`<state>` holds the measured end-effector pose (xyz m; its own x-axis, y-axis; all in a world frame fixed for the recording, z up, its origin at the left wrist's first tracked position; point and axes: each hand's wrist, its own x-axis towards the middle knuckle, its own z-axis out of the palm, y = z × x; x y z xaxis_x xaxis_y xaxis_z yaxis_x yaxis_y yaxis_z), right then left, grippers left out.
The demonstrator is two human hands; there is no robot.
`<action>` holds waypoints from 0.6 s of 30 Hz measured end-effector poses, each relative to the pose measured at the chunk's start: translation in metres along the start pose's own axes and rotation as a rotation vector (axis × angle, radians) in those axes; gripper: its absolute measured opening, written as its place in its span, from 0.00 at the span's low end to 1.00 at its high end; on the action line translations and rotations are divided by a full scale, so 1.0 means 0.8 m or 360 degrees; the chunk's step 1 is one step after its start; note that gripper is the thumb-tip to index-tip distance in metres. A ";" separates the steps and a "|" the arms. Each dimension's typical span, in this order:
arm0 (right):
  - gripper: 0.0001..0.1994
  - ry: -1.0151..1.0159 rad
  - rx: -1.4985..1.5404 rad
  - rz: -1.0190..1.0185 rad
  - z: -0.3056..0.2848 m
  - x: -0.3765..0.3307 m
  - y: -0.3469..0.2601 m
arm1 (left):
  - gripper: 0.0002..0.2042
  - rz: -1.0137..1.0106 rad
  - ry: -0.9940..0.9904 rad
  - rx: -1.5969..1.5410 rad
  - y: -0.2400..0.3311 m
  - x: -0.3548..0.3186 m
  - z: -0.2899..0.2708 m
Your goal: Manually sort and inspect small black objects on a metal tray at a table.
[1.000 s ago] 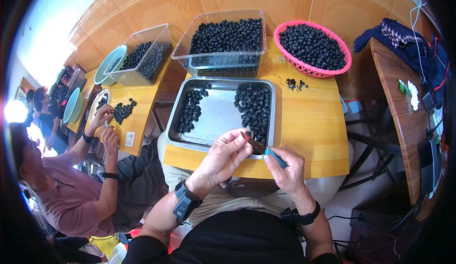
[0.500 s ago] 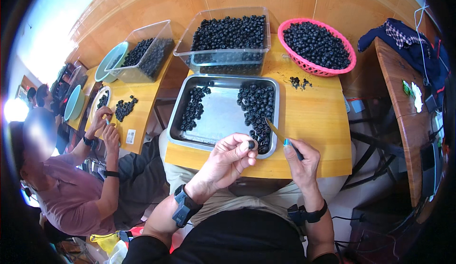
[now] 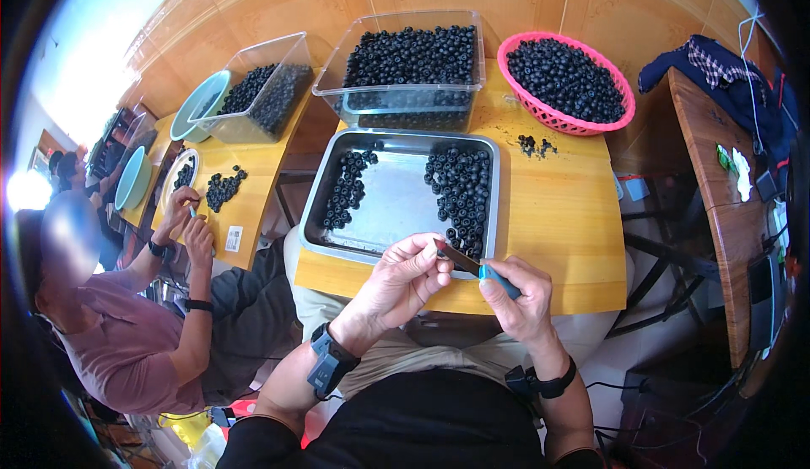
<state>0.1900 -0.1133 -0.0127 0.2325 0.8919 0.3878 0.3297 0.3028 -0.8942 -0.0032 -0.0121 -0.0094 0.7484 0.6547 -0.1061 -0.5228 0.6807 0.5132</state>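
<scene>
My left hand (image 3: 403,277) pinches a small dark blueberry between thumb and fingers; the berry is mostly hidden now. In my right hand (image 3: 523,299) is a small knife (image 3: 460,258) with a blue-green handle, its blade tip up against the left fingertips at the berry. Both hands are over the near edge of a shallow metal tray (image 3: 396,134). Within the tray, one group of blueberries (image 3: 344,191) lies along the left side and a larger group of blueberries (image 3: 462,191) along the right. Bare metal shows between the groups.
Behind the tray stand a clear plastic bin (image 3: 405,98) heaped with blueberries and a pink basket (image 3: 557,123), also full. Dark scraps (image 3: 536,146) lie on the yellow table (image 3: 557,216). At left, a co-worker (image 3: 143,334) sits at another table (image 3: 253,207). A brown wooden table (image 3: 713,174) stands right.
My right hand has moved left, bringing the knife from above the tray's right berries to the berry in my left fingers. The left hand has shifted slightly left.
</scene>
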 end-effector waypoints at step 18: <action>0.16 0.0213 -0.0143 0.0129 -0.007 -0.007 0.023 | 0.06 0.0588 0.0465 0.3255 0.123 -0.029 -0.043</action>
<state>0.2000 -0.1143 -0.0304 0.3796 0.8576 0.3471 0.3843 0.1952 -0.9024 -0.0861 0.0510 0.0144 0.5615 0.8024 0.2021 0.6457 -0.5777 0.4994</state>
